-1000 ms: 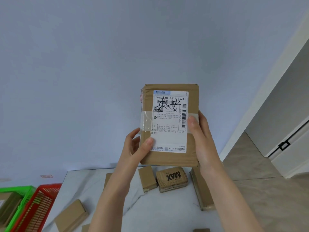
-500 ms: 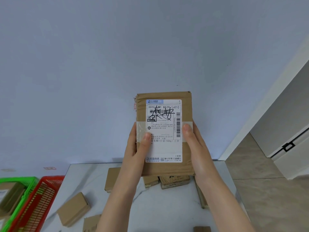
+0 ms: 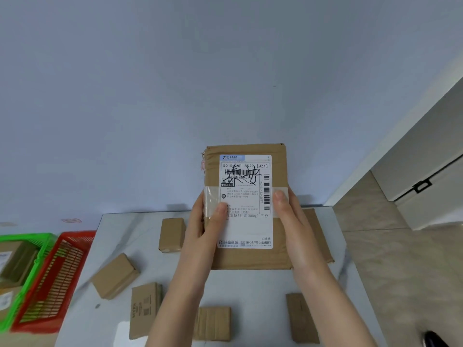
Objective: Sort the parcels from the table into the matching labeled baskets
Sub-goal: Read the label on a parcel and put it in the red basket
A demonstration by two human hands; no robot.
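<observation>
Just right of the red basket (image 3: pixel 77 235), bare surface (image 3: pixel 117 236) shows at the far corner, room for a hand to pass. Farther right of the basket, a tilted parcel (image 3: pixel 115 275) and a flat parcel (image 3: pixel 145 309) lie close together, narrowing that lane. Well right of the basket, the held parcel (image 3: pixel 246 257), gripped by the left hand (image 3: pixel 200 229) and right hand (image 3: pixel 293 226), hangs over the surface. The green basket (image 3: pixel 25 236), just beside the red basket's left side, holds parcels (image 3: pixel 17 261).

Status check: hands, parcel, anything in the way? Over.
Left hand, right hand both grip labeled parcel, held above table. Red basket, green basket at left. Loose parcels on table below; nothing else in the way.
</observation>
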